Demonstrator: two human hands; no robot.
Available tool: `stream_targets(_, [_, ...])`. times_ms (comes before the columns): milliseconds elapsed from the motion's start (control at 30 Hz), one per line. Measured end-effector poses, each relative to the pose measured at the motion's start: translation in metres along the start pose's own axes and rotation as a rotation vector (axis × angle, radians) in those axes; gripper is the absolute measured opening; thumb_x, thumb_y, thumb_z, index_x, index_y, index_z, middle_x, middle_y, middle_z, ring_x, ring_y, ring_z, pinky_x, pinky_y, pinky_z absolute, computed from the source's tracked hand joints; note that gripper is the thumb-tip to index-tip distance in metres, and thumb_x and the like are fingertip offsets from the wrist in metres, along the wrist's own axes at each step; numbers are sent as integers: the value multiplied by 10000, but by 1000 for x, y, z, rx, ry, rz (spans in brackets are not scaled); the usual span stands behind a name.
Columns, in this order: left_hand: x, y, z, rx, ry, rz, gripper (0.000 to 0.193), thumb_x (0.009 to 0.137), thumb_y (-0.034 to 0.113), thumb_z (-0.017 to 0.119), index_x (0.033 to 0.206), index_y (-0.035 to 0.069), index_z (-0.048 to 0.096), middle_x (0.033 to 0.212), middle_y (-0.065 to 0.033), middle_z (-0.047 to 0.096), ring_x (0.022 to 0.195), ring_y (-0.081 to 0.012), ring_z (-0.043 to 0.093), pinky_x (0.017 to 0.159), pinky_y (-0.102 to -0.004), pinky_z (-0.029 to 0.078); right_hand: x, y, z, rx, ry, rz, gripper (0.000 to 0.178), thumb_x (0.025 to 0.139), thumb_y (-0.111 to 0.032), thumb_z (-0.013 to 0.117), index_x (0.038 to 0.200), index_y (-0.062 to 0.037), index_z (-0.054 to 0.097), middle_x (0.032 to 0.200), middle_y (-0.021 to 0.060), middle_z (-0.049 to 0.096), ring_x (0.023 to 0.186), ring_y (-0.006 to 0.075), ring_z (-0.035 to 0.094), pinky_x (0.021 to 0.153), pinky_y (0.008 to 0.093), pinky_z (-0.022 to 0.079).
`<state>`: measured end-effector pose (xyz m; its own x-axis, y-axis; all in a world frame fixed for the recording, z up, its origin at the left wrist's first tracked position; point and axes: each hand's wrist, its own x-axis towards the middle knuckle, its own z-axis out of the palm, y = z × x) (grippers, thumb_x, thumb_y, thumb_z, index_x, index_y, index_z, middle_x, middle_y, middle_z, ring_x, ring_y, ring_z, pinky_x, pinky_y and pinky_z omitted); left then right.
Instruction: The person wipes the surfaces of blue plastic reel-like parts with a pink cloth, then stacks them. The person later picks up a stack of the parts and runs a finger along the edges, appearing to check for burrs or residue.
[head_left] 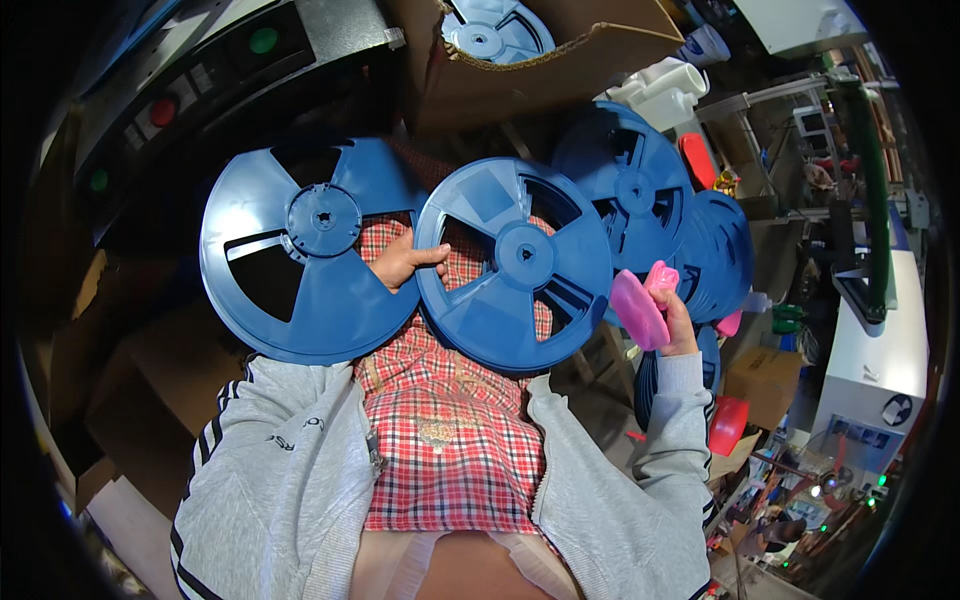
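My left hand shows through a cut-out of a large blue plastic reel. Its thumb and fingers close around the rims where this reel meets a second blue reel in front of my chest. Whether it grips one rim or both is hard to tell. The second reel faces me, with a round hub and wide openings. To its right, my raised right hand is closed on a pink plastic piece with a rounded body and a smaller lobe. Its exact kind does not show.
More blue reels stand stacked at the right. Ahead is an open cardboard box holding a blue reel. A dark machine panel with green and red buttons fills the upper left. A red container and a carton sit lower right.
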<state>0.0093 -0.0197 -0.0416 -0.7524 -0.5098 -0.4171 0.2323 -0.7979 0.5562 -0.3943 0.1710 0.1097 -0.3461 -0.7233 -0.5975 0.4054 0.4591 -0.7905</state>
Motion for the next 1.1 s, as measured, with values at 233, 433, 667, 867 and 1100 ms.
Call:
stream_targets(233, [-4,0,2,-42,75,-19,570,946,100,687,1366,63,303,925,-66,566,754,-159,631,693,-416,626,10,17,-19,147,-68,59,212,911,-186,634,1036,-16,647,970,91,715,828,188,694,778,317,566])
stream_targets(433, [-5,1,6,-150,104,-70,520,922,110,709,1322,74,380,895,-67,564,716,-161,640,664,-391,623,-49,-54,21,124,-96,-220,348,825,-188,667,1104,14,614,1132,186,624,982,240,668,908,371,548])
stream_targets(667, [4,-7,-39,-430,-158,-258,378,874,56,617,1243,52,533,979,-111,640,788,-233,656,770,-415,590,-77,-118,230,66,-886,-263,577,782,-227,699,1257,61,542,1441,273,468,1241,291,579,1077,389,455])
stream_targets(867, [-21,1,-33,-247,-88,-9,445,834,30,587,1274,7,525,1021,-134,649,833,-263,671,819,-428,585,-48,-94,278,-120,-999,-344,542,870,-141,658,1355,66,532,1321,167,615,1164,210,625,1041,336,477])
stream_targets(1100, [-20,5,6,-55,-7,-47,527,818,35,627,1321,-5,475,1095,-182,644,1011,-326,682,932,-498,572,54,8,119,-531,-48,-459,469,845,-134,694,1268,35,582,1174,153,673,1025,238,676,931,341,528])
